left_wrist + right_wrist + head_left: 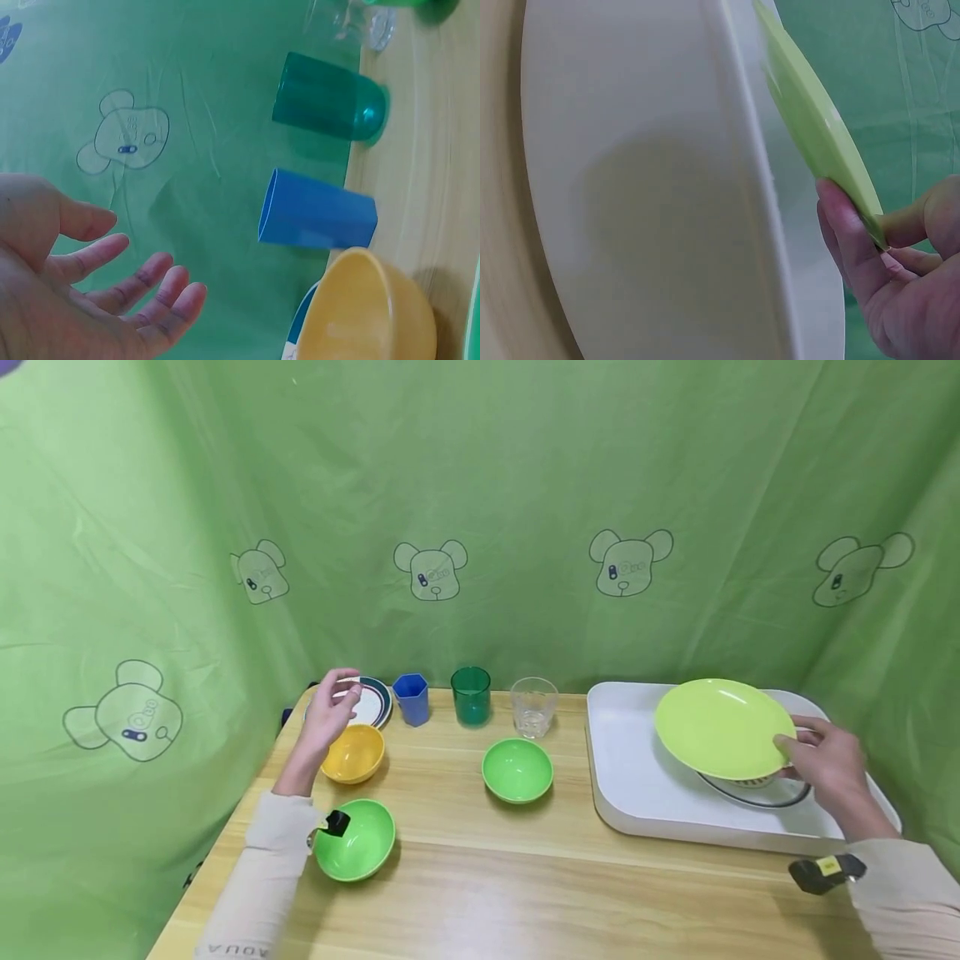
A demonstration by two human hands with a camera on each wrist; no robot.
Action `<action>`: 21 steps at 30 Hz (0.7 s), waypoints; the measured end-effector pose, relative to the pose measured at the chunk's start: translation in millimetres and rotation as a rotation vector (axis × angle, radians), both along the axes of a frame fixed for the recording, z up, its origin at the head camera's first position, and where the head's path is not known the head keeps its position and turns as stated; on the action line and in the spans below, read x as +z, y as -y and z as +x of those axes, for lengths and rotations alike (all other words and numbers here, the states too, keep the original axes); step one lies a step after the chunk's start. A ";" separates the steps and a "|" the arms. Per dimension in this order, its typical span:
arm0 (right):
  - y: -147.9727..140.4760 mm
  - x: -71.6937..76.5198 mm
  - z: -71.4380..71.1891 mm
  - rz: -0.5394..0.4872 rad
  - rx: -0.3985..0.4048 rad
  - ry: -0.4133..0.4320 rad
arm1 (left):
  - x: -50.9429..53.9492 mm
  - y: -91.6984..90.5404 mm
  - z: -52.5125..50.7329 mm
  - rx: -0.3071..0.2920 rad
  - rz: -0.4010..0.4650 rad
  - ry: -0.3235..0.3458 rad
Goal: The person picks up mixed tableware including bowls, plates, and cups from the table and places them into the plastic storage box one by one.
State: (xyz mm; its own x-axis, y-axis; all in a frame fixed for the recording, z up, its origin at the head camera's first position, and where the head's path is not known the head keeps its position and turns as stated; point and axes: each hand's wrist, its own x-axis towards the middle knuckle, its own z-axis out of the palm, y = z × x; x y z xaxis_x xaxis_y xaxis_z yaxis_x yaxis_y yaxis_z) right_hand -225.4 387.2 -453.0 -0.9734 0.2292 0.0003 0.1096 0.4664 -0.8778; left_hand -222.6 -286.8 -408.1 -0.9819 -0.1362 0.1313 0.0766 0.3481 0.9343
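Observation:
My right hand (832, 766) pinches the near-right rim of a yellow-green plate (723, 727), thumb on top and fingers beneath. In the right wrist view the same plate (825, 135) appears edge-on. It is above a white tray (637, 802), partly covering a dark-rimmed dish (780, 802) there. My left hand (327, 714) hovers at the far left with loosely bent fingers and nothing in them. Below and behind it are a dark-rimmed white plate (372, 703) and an orange bowl (356, 756). In the left wrist view the left hand (105, 300) is apart from the orange bowl (367, 307).
A blue cup (412, 700), a green tumbler (471, 697) and a clear glass (533, 706) stand along the table's back edge. One green bowl (517, 771) sits mid-table; another green bowl (360, 843) lies beside the left forearm. A green curtain (525, 485) hangs behind.

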 end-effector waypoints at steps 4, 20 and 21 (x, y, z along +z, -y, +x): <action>-4.3 -1.0 1.3 0.005 -0.015 0.024 | 2.5 8.6 -3.4 -0.002 -0.008 -0.015; -34.9 -16.1 11.4 0.083 -0.038 0.093 | 5.7 34.5 -19.8 0.039 -0.030 0.026; -37.2 -17.1 12.0 0.097 -0.041 0.098 | 6.1 35.2 -21.1 0.041 -0.036 0.023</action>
State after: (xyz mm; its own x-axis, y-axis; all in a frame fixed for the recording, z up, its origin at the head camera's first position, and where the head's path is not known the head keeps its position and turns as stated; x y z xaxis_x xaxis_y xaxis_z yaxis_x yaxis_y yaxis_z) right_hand -213.4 424.4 -470.0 -0.9597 0.2722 -0.0701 0.2131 0.5418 -0.8131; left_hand -243.6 -321.9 -402.0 -0.9785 -0.1716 0.1147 0.0408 0.3840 0.9224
